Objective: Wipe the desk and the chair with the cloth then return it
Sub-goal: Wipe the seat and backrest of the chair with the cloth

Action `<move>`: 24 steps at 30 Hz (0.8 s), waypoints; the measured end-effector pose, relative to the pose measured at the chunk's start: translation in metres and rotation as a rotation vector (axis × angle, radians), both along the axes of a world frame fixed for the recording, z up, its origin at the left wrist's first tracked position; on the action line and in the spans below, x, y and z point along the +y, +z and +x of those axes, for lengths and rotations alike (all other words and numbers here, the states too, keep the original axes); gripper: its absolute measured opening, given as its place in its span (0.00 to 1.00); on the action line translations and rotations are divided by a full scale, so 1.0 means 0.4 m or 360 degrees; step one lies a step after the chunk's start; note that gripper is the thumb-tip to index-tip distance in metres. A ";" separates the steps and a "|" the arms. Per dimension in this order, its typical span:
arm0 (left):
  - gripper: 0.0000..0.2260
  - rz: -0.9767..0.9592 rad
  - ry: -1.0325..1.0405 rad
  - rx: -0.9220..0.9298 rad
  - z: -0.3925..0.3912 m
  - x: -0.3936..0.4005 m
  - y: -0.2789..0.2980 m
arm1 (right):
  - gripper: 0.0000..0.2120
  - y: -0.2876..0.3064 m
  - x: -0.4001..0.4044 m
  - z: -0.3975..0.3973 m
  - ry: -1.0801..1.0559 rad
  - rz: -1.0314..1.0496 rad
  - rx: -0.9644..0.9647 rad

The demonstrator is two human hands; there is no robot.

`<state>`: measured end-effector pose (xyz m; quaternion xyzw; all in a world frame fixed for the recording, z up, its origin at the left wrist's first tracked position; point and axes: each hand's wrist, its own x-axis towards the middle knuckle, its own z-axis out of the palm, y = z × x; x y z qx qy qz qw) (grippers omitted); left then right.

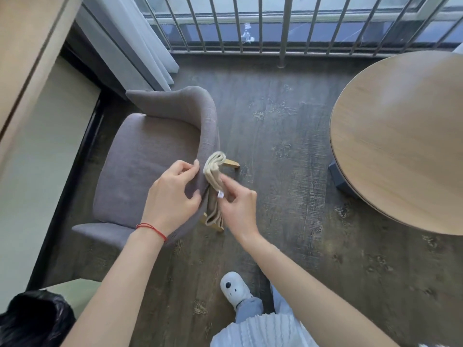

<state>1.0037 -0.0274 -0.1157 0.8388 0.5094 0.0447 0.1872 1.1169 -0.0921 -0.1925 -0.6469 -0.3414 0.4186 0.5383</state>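
Note:
A grey upholstered chair [145,156] stands left of centre, its curved backrest towards me. My left hand [172,194] grips the top edge of the backrest, thumb inside and fingers outside. A folded beige cloth [213,169] with a small white tag hangs against the outer side of the backrest. My right hand [238,206] pinches the cloth near the tag. The round wooden desk [400,141] fills the right side, apart from both hands.
A metal railing [283,31] and window run along the far side, with a pale curtain [130,43] at the back left. A black-lined bin [32,319] sits at the bottom left. My slippered foot [234,289] is on the dark wooden floor.

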 end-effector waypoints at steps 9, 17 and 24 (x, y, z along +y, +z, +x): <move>0.26 -0.0146 -0.0021 -0.0081 -0.016 0.021 0.002 | 0.20 0.004 0.037 0.044 -0.0294 -0.0053 0.0006; 0.28 -0.0283 0.0058 -0.0306 -0.025 0.030 -0.008 | 0.21 0.008 -0.090 -0.082 -0.0116 -0.0051 0.0227; 0.28 -0.0272 0.0047 -0.0311 -0.025 0.024 -0.009 | 0.19 -0.003 -0.024 -0.082 -0.0470 -0.0241 0.0279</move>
